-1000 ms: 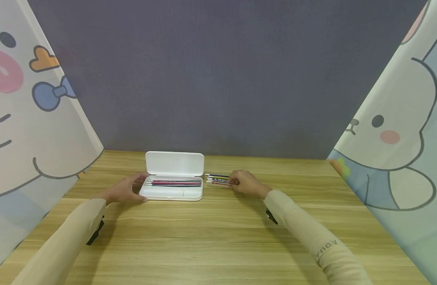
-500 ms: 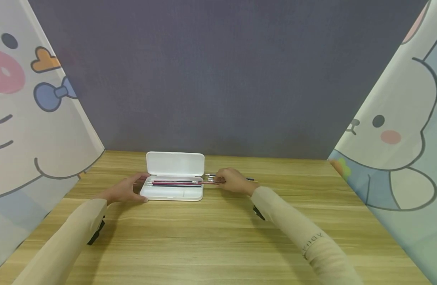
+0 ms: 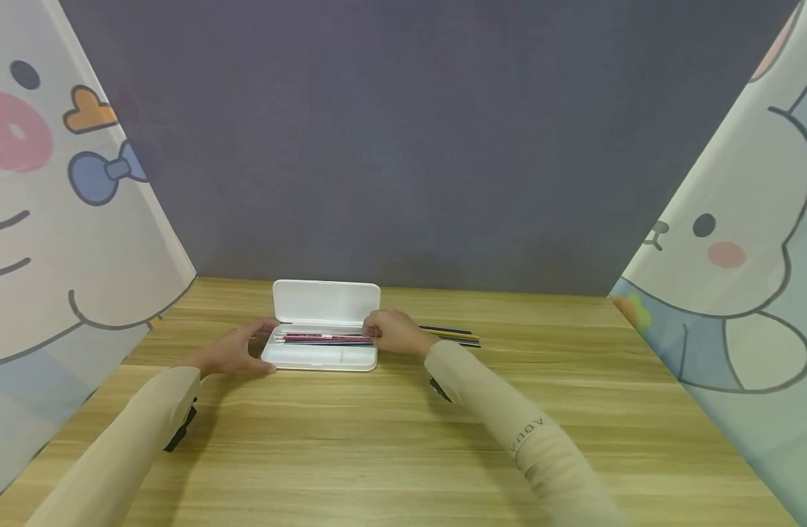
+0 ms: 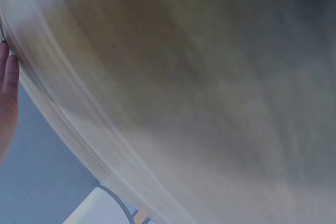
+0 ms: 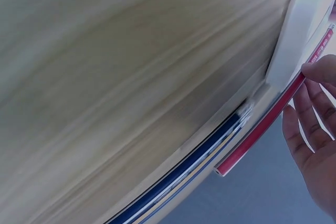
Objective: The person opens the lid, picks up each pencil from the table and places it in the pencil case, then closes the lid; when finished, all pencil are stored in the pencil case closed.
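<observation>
A white pencil case [image 3: 294, 357] lies on the table with its lid [image 3: 326, 302] raised at the back. Several red and dark pencils [image 3: 304, 342] lie lengthwise in its rear part. My left hand [image 3: 228, 351] rests at the case's left end, fingers by the back corner and thumb by the front corner. At the right end, my right hand [image 3: 396, 333] pinches a red pencil [image 5: 262, 123] between thumb and fingers. This pencil extends over the case, eraser end leading. The left wrist view shows only the left fingers [image 4: 11, 74] at its edge.
Several more pencils [image 3: 452, 334], dark and yellow, lie on the wooden table [image 3: 350, 446] right of the case, partly hidden behind my right hand. A grey panel [image 3: 403, 146] stands along the table's back, with cartoon-printed panels [image 3: 726, 293] at both sides.
My right hand has picked up a red pencil from the group on the table and carried it left, over the case's right end. My left hand has stayed at the case.
</observation>
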Demonstrator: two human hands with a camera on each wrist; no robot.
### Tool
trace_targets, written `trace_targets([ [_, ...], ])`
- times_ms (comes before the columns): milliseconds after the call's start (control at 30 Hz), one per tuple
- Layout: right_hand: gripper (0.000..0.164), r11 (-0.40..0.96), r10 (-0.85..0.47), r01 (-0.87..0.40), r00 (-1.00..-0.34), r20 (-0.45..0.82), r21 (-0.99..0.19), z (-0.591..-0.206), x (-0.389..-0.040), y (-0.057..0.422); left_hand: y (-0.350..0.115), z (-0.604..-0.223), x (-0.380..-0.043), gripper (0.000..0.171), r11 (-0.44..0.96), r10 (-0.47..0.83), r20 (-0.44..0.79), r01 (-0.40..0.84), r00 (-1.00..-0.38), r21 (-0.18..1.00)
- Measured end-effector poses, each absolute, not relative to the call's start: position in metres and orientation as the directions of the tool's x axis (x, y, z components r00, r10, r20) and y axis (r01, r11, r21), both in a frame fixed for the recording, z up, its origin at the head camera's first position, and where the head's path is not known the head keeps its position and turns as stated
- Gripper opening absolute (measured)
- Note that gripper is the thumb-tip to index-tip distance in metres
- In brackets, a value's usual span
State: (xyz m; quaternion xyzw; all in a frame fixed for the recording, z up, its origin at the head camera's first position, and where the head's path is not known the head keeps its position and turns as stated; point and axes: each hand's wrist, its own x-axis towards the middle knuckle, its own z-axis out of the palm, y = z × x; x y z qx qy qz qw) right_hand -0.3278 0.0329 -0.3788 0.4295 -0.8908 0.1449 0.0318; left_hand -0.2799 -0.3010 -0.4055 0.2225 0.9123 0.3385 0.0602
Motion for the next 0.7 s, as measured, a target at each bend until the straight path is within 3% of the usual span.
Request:
trace_targets([
  [700,0.014,0.645,-0.731,-0.733,-0.674,0.102,-0.215,-0.377,-0.339,-0.040,-0.301,-0.407,-0.282,0.086,0.680,0.445,0.026,0.356,-0.895,0.641],
])
